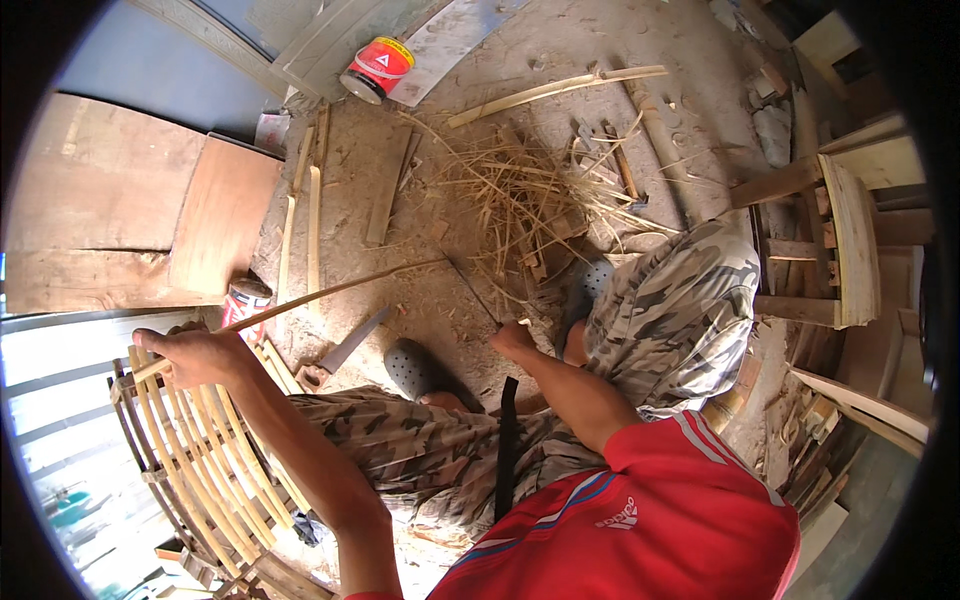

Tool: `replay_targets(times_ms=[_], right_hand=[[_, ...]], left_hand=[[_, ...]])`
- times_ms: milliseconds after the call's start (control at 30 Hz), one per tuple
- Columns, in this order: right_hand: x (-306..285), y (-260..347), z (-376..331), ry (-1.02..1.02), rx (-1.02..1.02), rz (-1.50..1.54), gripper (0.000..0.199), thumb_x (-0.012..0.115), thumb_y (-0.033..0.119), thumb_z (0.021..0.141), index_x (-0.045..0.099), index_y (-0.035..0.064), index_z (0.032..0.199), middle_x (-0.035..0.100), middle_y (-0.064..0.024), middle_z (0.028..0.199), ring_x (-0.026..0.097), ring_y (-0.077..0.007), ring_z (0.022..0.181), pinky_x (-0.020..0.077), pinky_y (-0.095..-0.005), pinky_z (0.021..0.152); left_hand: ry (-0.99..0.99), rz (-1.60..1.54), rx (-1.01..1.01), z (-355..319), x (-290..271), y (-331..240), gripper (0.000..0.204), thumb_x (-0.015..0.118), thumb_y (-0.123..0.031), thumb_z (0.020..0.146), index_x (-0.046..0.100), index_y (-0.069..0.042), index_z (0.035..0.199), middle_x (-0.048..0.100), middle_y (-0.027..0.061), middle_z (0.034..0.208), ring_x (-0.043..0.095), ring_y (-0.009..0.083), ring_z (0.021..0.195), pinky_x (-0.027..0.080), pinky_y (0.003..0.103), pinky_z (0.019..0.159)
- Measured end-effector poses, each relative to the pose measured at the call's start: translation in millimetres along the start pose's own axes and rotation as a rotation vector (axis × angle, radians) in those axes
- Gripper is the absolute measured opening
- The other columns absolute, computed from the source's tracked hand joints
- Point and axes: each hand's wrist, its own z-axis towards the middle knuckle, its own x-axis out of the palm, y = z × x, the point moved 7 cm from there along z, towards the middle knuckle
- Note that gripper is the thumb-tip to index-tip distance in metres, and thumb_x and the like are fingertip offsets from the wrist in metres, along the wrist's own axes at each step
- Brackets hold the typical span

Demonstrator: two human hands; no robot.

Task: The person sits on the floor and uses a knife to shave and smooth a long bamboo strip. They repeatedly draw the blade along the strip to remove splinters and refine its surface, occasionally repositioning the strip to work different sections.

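While the left hand point(195, 352) pinches the near end of a long thin bamboo strip point(330, 290) over a curved slatted frame point(200, 450) at the near left, the right hand point(512, 338) is closed on a dark blade's handle. The strip runs far-right toward a heap of shavings point(520, 190); a cleaver point(345, 352) lies on the dirt floor point(430, 300) between the hands.

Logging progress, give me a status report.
Left hand grips long thin bamboo strip over curved slatted bamboo frame. Right hand shut near floor, contents unclear.
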Motion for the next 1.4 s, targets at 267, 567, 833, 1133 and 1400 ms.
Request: replay_targets(times_ms=[267,567,833,1133,1400], right_hand=[[-5,96,-45,-0.15,-0.331,0.009,0.036,0.06,0.03,0.081,0.063,-0.0052,0.077,0.063,-0.0232,0.071,0.064,-0.0377,0.069,0.0504,-0.0468,0.065],[-21,159,-95,-0.212,-0.557,-0.008,0.035,0.062,0.029,0.077,0.066,-0.0044,0.086,0.065,-0.0267,0.08,0.065,-0.0416,0.081,0.0525,-0.0474,0.072],[-17,156,-92,-0.312,-0.718,-0.06,0.034,0.063,0.031,0.076,0.065,-0.0017,0.083,0.064,-0.0242,0.076,0.065,-0.0395,0.077,0.0503,-0.0466,0.068],[-16,131,-69,-0.208,-0.537,-0.089,0.04,0.064,0.037,0.078,0.067,-0.0023,0.087,0.066,-0.0254,0.083,0.065,-0.0396,0.083,0.0529,-0.0472,0.073],[-24,135,-69,-0.354,-0.58,-0.017,0.029,0.063,0.029,0.077,0.066,0.0004,0.081,0.065,-0.0206,0.073,0.065,-0.0388,0.072,0.0511,-0.0471,0.066]], left_hand=[[-0.095,-0.001,-0.032,-4,-13,0,0.064,0.032,-0.064,0.094,0.044,-0.004,0.075,0.04,0.0044,0.068,0.035,0.0131,0.054,0.031,0.029,0.044],[0.061,0.062,0.053,-7,-6,-3,0.062,0.022,-0.062,0.096,0.035,-0.01,0.066,0.037,0.0034,0.057,0.035,0.0152,0.052,0.031,0.031,0.046],[0.06,0.084,0.051,-25,-2,-13,0.069,0.017,-0.067,0.094,0.034,-0.011,0.057,0.033,0.0025,0.048,0.035,0.0162,0.046,0.031,0.029,0.043],[0.114,0.117,0.098,-31,-2,-18,0.07,0.009,-0.076,0.087,0.027,-0.014,0.059,0.027,0.0008,0.047,0.027,0.0139,0.044,0.026,0.026,0.041],[0.202,0.007,0.12,-35,1,-16,0.068,0.012,-0.081,0.083,0.022,-0.016,0.064,0.016,-0.0022,0.052,0.021,0.0117,0.045,0.02,0.024,0.042]])
